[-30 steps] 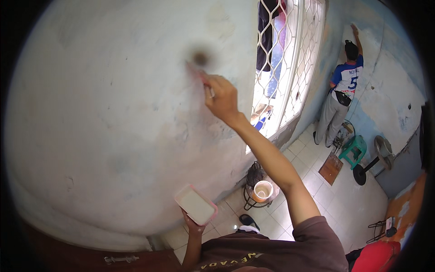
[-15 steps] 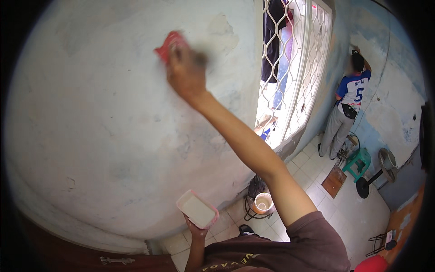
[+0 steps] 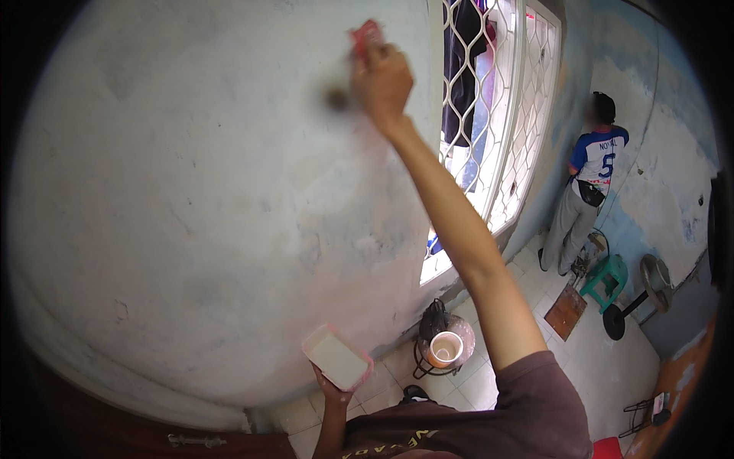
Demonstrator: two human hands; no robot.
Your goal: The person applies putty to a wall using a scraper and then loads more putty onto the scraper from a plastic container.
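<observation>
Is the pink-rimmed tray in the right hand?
No, the left hand holds the pink-rimmed tray, while the raised right hand grips a red object.

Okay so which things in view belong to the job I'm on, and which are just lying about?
Part of the job:
red piece, in your right hand, up by the wall
pink-rimmed tray of pale material, in your left hand

Apparently just lying about:
green stool
flat brown panel
bucket, though its use is unclear
</observation>
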